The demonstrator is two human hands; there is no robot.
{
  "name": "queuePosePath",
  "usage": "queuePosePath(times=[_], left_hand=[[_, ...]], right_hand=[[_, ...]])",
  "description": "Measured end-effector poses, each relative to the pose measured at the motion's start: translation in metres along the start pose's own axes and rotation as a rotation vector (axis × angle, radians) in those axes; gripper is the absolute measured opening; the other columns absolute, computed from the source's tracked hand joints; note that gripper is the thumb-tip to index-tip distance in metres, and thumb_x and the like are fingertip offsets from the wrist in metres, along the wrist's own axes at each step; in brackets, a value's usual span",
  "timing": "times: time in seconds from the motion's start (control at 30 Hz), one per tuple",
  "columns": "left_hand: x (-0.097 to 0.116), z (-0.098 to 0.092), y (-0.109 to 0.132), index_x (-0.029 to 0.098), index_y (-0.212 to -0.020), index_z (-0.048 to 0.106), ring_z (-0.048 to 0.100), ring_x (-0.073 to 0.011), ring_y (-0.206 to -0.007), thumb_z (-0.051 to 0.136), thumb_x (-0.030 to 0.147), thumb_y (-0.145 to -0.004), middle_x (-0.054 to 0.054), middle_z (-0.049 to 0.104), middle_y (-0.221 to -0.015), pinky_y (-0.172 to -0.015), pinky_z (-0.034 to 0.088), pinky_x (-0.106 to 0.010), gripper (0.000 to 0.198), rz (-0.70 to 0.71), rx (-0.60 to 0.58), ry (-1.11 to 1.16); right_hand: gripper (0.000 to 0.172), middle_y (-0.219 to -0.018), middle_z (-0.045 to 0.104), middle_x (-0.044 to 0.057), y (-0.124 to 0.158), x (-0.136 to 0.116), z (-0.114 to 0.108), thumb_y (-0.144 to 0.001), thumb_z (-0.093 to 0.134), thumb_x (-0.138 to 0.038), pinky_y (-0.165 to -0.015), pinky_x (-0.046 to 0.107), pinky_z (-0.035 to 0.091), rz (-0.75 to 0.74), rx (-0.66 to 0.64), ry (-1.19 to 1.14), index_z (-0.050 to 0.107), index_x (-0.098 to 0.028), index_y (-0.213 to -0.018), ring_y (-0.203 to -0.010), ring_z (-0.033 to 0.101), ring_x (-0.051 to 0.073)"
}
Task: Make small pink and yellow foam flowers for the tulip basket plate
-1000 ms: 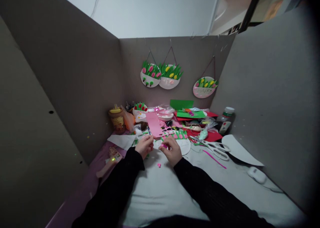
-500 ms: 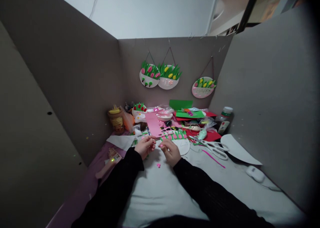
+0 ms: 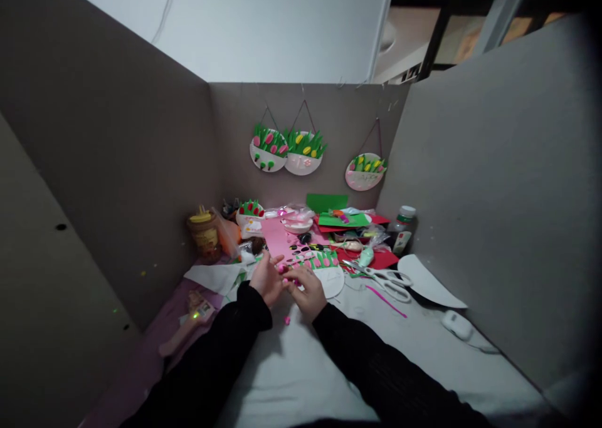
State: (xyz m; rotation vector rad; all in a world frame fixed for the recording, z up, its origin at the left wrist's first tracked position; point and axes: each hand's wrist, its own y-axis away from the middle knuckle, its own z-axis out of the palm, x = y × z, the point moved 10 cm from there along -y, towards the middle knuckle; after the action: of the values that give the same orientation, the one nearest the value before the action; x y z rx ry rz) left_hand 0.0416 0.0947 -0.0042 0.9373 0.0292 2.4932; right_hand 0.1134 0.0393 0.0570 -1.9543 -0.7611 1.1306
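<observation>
My left hand (image 3: 266,280) is turned palm up, its fingers stretched and spread. My right hand (image 3: 306,292) meets it from the right, thumb and fingers pinched together over the left fingers. Small bright pink pieces (image 3: 281,269), seemingly soft clay, show between the two hands; the right fingertips grip one of them. Nearer to me on the white cloth lies a pink lump (image 3: 287,320). Just behind my right hand is a white half paper plate (image 3: 333,282) with green paper grass and pink tulips, partly covered by the hand.
White scissors (image 3: 392,285) and a magenta strip (image 3: 386,301) lie to the right, by a white curved sheet (image 3: 427,284) and a white case (image 3: 457,325). A cup (image 3: 205,237) and a bottle (image 3: 401,230) flank craft supplies. Decorated plates (image 3: 304,163) hang on the back panel.
My hands have come together, and the left has opened its fingers, palm up. More pink shows between them. The whole view has shifted slightly, so the scene sits further left.
</observation>
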Motion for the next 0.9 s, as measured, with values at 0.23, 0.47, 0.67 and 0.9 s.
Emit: queuePosePath(times=[0.23,0.47,0.67,0.9], left_hand=[[-0.002,-0.001,-0.004,0.017,-0.095,0.046,0.054,-0.0160,-0.062,0.022,0.065,-0.079,-0.005,0.051,-0.076,-0.053,0.043,-0.028,0.056,0.033,-0.044,0.181],[0.013,-0.008,-0.001,0.019,-0.091,0.048,0.058,-0.0225,-0.077,0.023,0.069,-0.076,-0.007,0.053,-0.077,-0.063,0.048,-0.038,0.057,0.140,-0.007,0.230],[0.023,-0.010,0.001,0.019,-0.090,0.049,0.057,-0.0204,-0.078,0.020,0.068,-0.077,-0.007,0.053,-0.082,-0.064,0.047,-0.036,0.058,0.232,-0.019,0.224],[0.016,-0.006,-0.002,0.020,-0.091,0.046,0.056,-0.0211,-0.078,0.021,0.068,-0.077,-0.006,0.051,-0.079,-0.062,0.046,-0.035,0.056,0.207,-0.038,0.204]], right_hand=[[0.026,-0.082,0.056,0.006,0.002,0.002,0.023,-0.083,0.051,-0.022,-0.075,0.035,0.043,-0.075,-0.135,0.168,0.063,-0.023,-0.107,-0.086,0.046,0.020],[0.055,-0.097,0.053,0.011,0.009,-0.008,0.041,-0.081,0.052,-0.041,-0.083,0.044,0.039,-0.111,-0.343,0.229,0.044,-0.017,-0.129,-0.093,0.042,0.025],[0.045,-0.097,0.051,0.009,0.015,-0.014,0.039,-0.079,0.054,-0.043,-0.083,0.044,0.038,-0.203,-0.353,0.209,0.054,-0.025,-0.121,-0.092,0.042,0.024],[0.040,-0.090,0.053,0.007,0.010,-0.004,0.033,-0.081,0.051,-0.019,-0.080,0.040,0.041,-0.113,-0.299,0.132,0.053,-0.025,-0.120,-0.089,0.045,0.021]])
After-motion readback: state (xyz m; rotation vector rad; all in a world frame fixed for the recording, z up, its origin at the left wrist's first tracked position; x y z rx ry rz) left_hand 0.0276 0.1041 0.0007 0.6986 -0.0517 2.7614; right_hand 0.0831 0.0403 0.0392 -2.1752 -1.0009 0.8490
